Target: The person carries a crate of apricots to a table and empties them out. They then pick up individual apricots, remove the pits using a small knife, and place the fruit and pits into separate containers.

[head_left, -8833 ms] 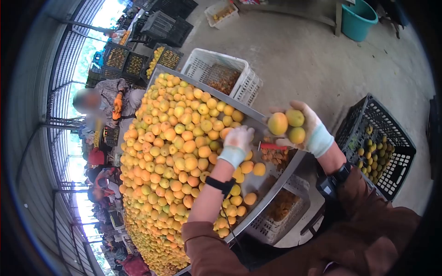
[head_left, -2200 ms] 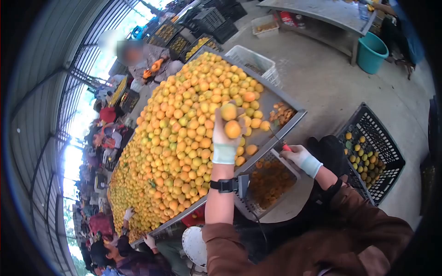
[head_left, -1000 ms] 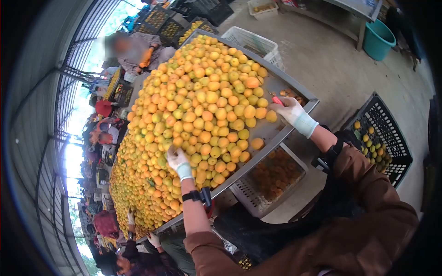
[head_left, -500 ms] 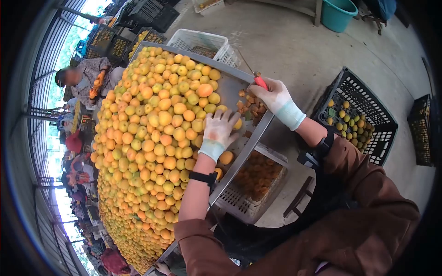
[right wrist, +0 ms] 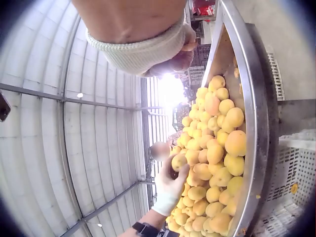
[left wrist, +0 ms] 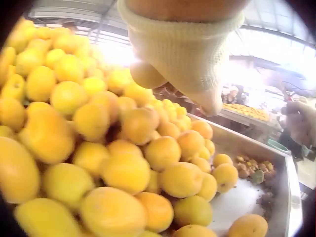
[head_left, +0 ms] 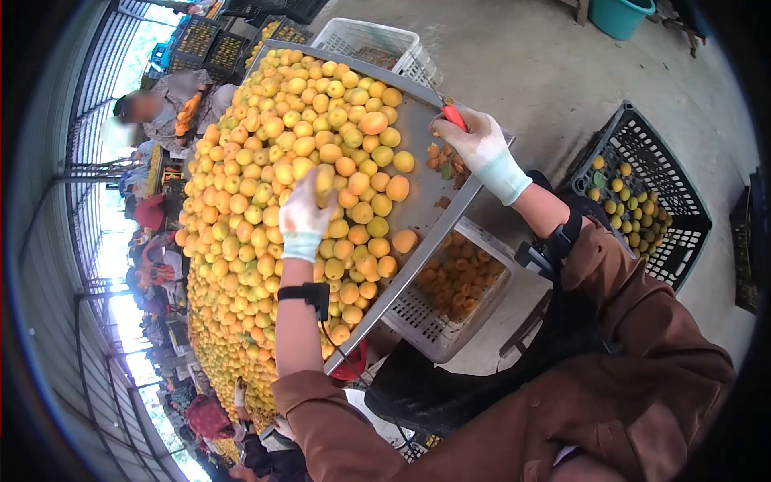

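Note:
Apricots [head_left: 265,145] lie heaped on a metal-edged table [head_left: 422,120]. My gloved left hand [head_left: 305,215] is over the heap, its fingers and thumb round an apricot [right wrist: 178,162], as the right wrist view shows. In the left wrist view that apricot [left wrist: 147,75] is partly hidden by the glove [left wrist: 182,61]. By the table's right edge, my gloved right hand [head_left: 475,143] grips a knife by its red handle [head_left: 454,117]; its thin blade points up and away. Apricot scraps [head_left: 446,163] lie on the bare metal below that hand.
Under the table's near edge stands a white crate [head_left: 426,317] of apricot pieces. To the right is a black crate [head_left: 642,173] with greenish fruit inside. Another white crate [head_left: 369,44] stands past the far edge. A person with orange gloves [head_left: 188,112] sits across the table.
The left hand has shifted left over the heap from spread fingers to holding an apricot. Earlier the right hand held several apricots; it now holds up the knife. The head view has swung about.

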Demonstrator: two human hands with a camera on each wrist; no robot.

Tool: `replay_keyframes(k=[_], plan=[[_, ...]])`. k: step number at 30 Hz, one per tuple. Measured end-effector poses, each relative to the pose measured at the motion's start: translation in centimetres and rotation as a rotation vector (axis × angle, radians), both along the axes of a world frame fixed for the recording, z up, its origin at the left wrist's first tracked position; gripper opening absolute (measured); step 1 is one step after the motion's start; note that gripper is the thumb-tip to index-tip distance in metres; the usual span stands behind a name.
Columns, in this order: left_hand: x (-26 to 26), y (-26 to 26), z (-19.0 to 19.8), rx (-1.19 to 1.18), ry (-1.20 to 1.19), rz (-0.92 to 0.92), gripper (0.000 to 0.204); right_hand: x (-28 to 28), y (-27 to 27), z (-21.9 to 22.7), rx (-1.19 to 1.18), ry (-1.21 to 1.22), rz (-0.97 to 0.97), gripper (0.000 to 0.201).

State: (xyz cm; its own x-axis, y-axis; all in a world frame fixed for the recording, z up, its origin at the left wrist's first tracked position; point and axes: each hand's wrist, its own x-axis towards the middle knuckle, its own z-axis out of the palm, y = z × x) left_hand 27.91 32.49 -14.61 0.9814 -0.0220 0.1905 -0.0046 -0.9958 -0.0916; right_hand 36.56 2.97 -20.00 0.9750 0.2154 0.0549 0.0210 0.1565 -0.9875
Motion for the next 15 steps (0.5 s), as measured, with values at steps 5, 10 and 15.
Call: replay_keyframes(k=[5, 10, 15], plan=[[-6.3, 5.0, -0.9, 0.181, -0.200, 0.019, 0.055, -0.7, 0.5, 0.0, -0.117, 0.090, 0.050, 0.028], [-9.6, -1.4, -1.3, -0.043, -0.244, -0.045, 0.039, -2.5, 0.7, -1.6, 0.002, 0.057, 0.071, 0.029], [-9.0, -7.9, -7.5, 0.088, 0.165, -0.329, 0.046, -3.5, -0.6, -0.4, -0.093, -0.080, 0.142, 0.024]])
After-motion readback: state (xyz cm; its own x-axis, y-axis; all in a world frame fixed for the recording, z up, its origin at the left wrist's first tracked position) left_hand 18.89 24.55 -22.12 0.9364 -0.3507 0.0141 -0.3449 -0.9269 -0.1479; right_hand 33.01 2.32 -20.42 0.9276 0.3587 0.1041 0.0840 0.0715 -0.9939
